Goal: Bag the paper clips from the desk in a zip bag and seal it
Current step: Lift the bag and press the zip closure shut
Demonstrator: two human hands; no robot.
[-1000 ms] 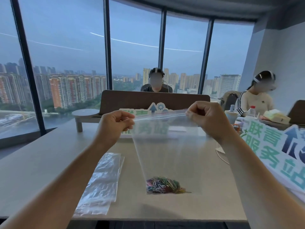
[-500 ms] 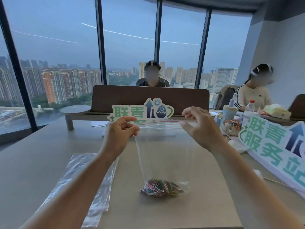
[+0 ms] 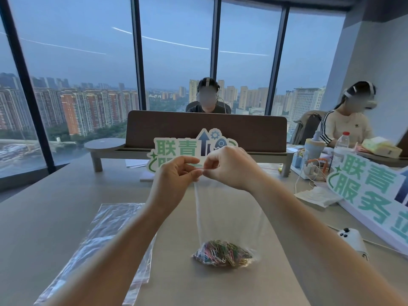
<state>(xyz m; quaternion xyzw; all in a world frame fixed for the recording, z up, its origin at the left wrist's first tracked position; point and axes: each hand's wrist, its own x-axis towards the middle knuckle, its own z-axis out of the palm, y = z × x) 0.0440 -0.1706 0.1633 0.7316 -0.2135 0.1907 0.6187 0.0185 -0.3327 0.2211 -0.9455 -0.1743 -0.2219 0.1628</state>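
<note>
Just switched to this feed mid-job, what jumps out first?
Both hands, left hand and right hand, pinch the top of a clear plastic zip bag at centre. A heap of multicoloured paper clips sits in its bottom, on the beige desk. Spare clear bags lie left.

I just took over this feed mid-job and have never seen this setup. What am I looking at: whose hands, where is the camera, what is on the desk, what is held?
No machine here: a person works bare-handed, filmed by a camera worn on their head, looking forward and down. The left hand and right hand pinch the top of a clear zip bag, fingertips almost touching. Coloured paper clips sit heaped in its bottom, which rests on the desk. Spare empty bags lie to the left. Whether the zip is closed cannot be seen.
</note>
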